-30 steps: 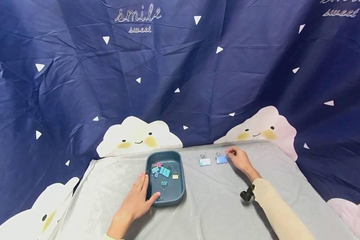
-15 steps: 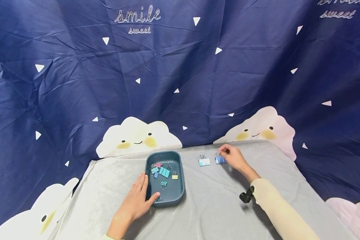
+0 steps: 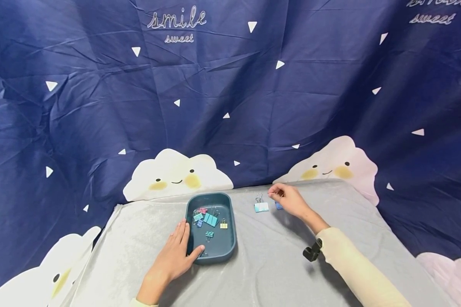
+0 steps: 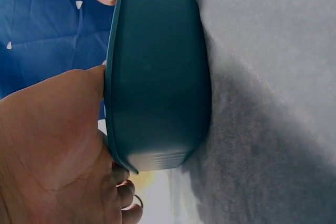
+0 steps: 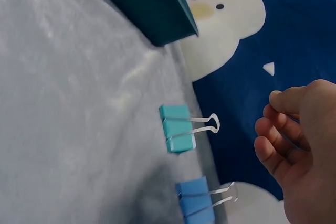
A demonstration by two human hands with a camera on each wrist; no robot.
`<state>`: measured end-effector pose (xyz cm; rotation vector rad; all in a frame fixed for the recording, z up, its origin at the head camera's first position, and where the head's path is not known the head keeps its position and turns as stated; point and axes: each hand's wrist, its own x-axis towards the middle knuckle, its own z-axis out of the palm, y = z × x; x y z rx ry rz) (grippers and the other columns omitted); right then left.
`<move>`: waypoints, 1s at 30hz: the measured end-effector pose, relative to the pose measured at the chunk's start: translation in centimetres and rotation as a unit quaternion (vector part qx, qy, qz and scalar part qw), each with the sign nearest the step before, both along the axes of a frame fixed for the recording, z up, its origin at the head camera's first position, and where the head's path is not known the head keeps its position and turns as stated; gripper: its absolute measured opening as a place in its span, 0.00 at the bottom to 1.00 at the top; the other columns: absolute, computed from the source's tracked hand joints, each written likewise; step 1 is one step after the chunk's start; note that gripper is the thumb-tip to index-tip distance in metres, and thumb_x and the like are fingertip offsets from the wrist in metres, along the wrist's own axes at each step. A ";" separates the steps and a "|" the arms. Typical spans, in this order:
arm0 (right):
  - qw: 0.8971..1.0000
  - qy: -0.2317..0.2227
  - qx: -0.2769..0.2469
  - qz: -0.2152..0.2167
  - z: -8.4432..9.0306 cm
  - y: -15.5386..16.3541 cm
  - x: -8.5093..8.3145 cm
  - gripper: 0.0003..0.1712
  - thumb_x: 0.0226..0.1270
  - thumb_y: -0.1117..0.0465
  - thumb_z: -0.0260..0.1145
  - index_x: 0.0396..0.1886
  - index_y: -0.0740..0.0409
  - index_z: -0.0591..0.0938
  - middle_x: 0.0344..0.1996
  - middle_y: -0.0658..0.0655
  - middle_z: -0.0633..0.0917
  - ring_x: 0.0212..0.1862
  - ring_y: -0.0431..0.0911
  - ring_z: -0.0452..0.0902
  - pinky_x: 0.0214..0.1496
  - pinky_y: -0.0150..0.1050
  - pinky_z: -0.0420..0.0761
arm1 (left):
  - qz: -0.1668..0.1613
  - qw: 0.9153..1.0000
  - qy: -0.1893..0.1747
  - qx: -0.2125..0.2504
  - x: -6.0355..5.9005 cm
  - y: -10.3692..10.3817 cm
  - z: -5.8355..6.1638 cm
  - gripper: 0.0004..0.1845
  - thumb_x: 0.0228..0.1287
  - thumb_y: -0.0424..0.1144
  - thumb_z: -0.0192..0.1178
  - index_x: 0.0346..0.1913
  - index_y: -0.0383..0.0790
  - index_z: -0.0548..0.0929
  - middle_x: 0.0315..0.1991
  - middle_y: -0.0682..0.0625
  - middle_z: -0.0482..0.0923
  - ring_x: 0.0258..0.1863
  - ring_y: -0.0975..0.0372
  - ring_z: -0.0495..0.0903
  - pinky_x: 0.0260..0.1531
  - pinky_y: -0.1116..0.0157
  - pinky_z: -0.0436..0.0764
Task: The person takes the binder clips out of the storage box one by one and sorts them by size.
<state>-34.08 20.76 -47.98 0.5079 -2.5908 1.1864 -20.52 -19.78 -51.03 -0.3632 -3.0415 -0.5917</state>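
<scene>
Head view: my left hand rests against the teal tray, fingers straight along its 9 o'clock wall, thumb hooked over the 6 o'clock rim. Small binder clips lie inside. At the tray's 2 o'clock, my right hand hovers over the blue clip, just beside the light teal clip on the grey cloth.

Left wrist view: palm flat against the tray wall.

Right wrist view: right fingers curled, holding nothing; both clips lie apart from them.
</scene>
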 end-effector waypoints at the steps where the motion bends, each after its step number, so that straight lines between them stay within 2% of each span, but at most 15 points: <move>1: 1.000 -0.001 0.003 0.004 0.3 -0.2 0.1 0.02 0.73 0.63 0.72 0.41 0.56 0.89 0.33 0.51 0.89 0.32 0.38 0.78 0.38 0.31 0.79 | 0.000 1.000 0.000 0.000 0.0 0.0 0.0 0.51 0.78 0.64 0.56 0.84 0.27 0.54 0.87 0.34 0.47 0.87 0.42 0.48 0.84 0.41 0.56; 7: 0.999 -0.004 0.018 0.048 2.3 -1.7 0.6 0.03 0.76 0.61 0.70 0.41 0.54 0.88 0.30 0.50 0.88 0.29 0.38 0.80 0.33 0.32 0.80 | -0.002 1.000 -0.001 0.002 -0.1 -0.1 -0.1 0.51 0.78 0.65 0.55 0.84 0.28 0.53 0.87 0.34 0.45 0.87 0.43 0.46 0.84 0.42 0.55; 12: 0.997 0.013 0.038 0.070 3.9 -3.4 1.0 0.03 0.76 0.60 0.70 0.39 0.52 0.88 0.28 0.49 0.87 0.31 0.37 0.78 0.37 0.31 0.80 | -0.006 1.000 0.003 0.015 -0.5 -0.3 -0.2 0.51 0.78 0.63 0.56 0.84 0.28 0.52 0.87 0.35 0.44 0.87 0.43 0.46 0.85 0.42 0.55; 16: 0.995 0.010 0.035 0.088 4.8 -5.3 1.4 0.04 0.76 0.59 0.70 0.38 0.51 0.88 0.27 0.47 0.85 0.30 0.36 0.77 0.37 0.31 0.79 | -0.007 1.000 0.004 0.018 -0.6 -0.5 -0.3 0.51 0.78 0.64 0.56 0.84 0.28 0.52 0.87 0.35 0.43 0.87 0.43 0.46 0.85 0.42 0.55; 18: 0.994 0.003 0.025 0.103 5.3 -6.3 1.6 0.04 0.76 0.59 0.70 0.38 0.52 0.88 0.27 0.50 0.86 0.29 0.36 0.78 0.37 0.31 0.80 | -0.007 1.000 0.004 0.016 -0.6 -0.6 -0.4 0.52 0.78 0.65 0.56 0.84 0.28 0.53 0.87 0.35 0.43 0.87 0.43 0.46 0.84 0.42 0.56; 23: 0.992 -0.011 0.023 0.125 6.0 -8.8 1.6 0.04 0.77 0.60 0.70 0.39 0.52 0.89 0.29 0.56 0.88 0.28 0.37 0.81 0.33 0.31 0.81 | -0.007 1.000 0.008 0.017 -0.5 -0.7 -0.7 0.52 0.77 0.66 0.55 0.84 0.28 0.54 0.87 0.35 0.45 0.87 0.43 0.47 0.84 0.42 0.56; 30: 0.990 -0.007 0.059 0.129 6.2 -11.6 0.6 0.05 0.77 0.58 0.69 0.40 0.52 0.88 0.29 0.49 0.88 0.27 0.35 0.80 0.32 0.31 0.80 | -0.004 1.000 0.010 0.015 -0.5 -0.6 -0.8 0.52 0.78 0.65 0.55 0.84 0.28 0.53 0.87 0.34 0.46 0.87 0.43 0.48 0.84 0.42 0.56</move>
